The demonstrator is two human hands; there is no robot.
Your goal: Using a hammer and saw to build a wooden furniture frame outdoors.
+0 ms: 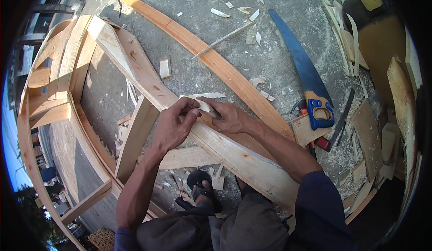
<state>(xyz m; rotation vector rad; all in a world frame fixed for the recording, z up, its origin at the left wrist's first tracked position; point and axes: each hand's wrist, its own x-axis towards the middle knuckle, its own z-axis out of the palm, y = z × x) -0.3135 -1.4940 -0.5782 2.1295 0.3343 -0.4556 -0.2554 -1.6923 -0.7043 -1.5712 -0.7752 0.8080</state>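
Both my hands meet over a long pale wooden beam that slants across in front of me. Between them is a small pale piece, which could be wood or folded sandpaper; its kind is not clear. My right hand is closed round its right side. At its left end, my left hand is closed with thumb and fingers bent together, touching or nearly touching it. The fingers hide part of the piece. A wooden crosspiece joins the beam just left of my left hand.
A curved wooden frame stands at left. A long orange-brown board lies on the concrete floor beyond the beam. To the right are a handsaw with a blue blade, a small red object, and scattered offcuts and shavings.
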